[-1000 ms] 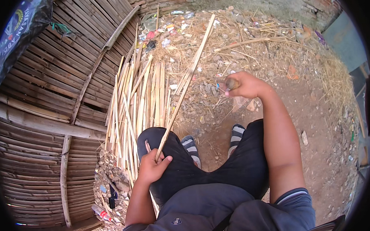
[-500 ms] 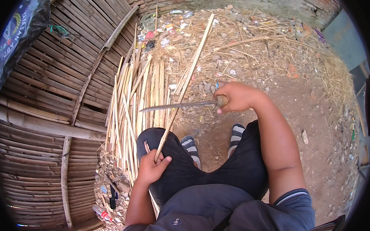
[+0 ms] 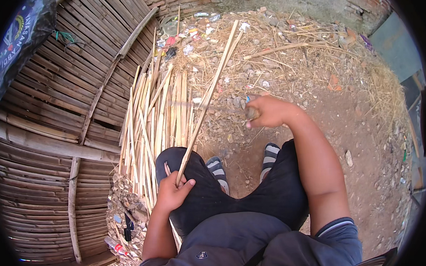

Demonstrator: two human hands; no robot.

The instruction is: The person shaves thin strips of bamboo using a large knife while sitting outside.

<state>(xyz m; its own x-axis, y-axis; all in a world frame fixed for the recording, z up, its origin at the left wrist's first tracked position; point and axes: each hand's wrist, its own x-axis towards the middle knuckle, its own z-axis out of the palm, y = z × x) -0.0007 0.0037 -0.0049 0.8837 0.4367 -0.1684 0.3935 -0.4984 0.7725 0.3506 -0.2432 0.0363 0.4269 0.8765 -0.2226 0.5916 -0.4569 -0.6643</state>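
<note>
While the frame half a second back shows the knife blade (image 3: 190,103) sharp and almost level, it is now a faint blur, tilted so that its tip end sits higher at centre left of the frame. My right hand (image 3: 272,111) is slightly further left. The far end of the bamboo strip (image 3: 215,83) also lies further left, at upper centre, with two tips now standing visibly apart; whether these are one split piece or two, I cannot tell.

Pose: my right arm rises from the lower right, elbow bent, forearm slanting up and left; its fingers are closed around the knife handle (image 3: 251,113). My left hand (image 3: 174,191) rests at my left thigh (image 3: 196,191), lower left of centre, fingers wrapped about the strip's near end, thumb pointing right. The strip runs from there toward upper centre, and the blurred blade crosses its line; contact cannot be determined.

Counts: hands, two; knife blade, one; striped footwear (image 3: 217,171), two, below centre; plastic bottle (image 3: 115,245), one, lower left. Pile of pale strips (image 3: 148,121), left of centre: more than ten, overlapping too much for an exact figure.
</note>
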